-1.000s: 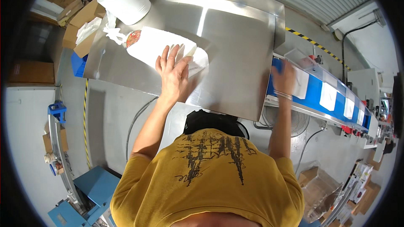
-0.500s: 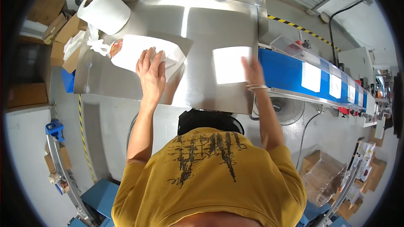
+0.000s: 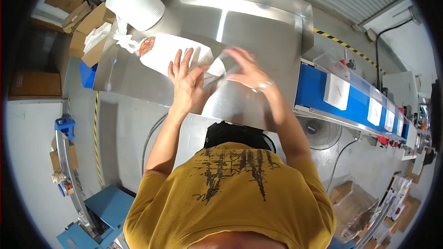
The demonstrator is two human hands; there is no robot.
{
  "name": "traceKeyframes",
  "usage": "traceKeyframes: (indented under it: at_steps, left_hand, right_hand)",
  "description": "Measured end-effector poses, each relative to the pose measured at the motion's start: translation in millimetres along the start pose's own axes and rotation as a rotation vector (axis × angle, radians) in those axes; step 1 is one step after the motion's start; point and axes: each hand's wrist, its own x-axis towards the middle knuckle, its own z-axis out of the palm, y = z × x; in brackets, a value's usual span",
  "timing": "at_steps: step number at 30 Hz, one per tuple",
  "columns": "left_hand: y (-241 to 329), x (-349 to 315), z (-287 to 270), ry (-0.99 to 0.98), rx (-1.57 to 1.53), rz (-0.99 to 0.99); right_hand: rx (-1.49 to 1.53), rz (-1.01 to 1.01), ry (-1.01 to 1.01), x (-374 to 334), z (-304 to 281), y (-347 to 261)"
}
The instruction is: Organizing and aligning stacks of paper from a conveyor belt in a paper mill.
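Note:
A row of flat white packets (image 3: 170, 49) lies on the steel table (image 3: 258, 27), close together, with a red patterned face (image 3: 147, 46) showing at its left end. My left hand (image 3: 187, 82) is open, its fingers spread over the near right part of the row. My right hand (image 3: 251, 73) is open too, thumb and fingers apart, just right of a white packet (image 3: 217, 68) at the row's right end. Motion blurs its fingertips, and I cannot tell whether they touch that packet.
A large white paper roll (image 3: 143, 7) stands at the table's far left, its loose end trailing. To the right, a blue conveyor belt (image 3: 309, 85) carries several white packets (image 3: 337, 91). Cardboard boxes (image 3: 85, 37) stand beyond the left edge; a fan (image 3: 318, 133) is below the belt.
My right hand has moved left from the table's right side toward the row. The lone white packet by it has left that spot. The view has shifted slightly.

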Motion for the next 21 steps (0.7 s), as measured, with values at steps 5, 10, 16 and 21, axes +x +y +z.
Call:
traceKeyframes:
  at_steps: [5,10,16,21]
  left_hand:
    - [-4.9,12.5,-5.3,-0.001,-0.013,-0.041]
    - [-24.9,7.2,-1.5,0.047,0.096,-0.076]
    - [-21.4,4.2,0.7,0.084,0.064,-0.07]
    - [-13.4,4.3,-1.6,0.031,0.031,-0.089]
  right_hand:
    - [-0.216,-0.368,0.115,8.1,28.4,39.2]
    - [0.265,0.406,0.446,-68.0,-17.2,73.2]
    - [-0.38,0.815,0.724,-139.8,-120.5,118.9]
    - [-0.531,0.33,0.504,-87.1,-85.4,91.3]
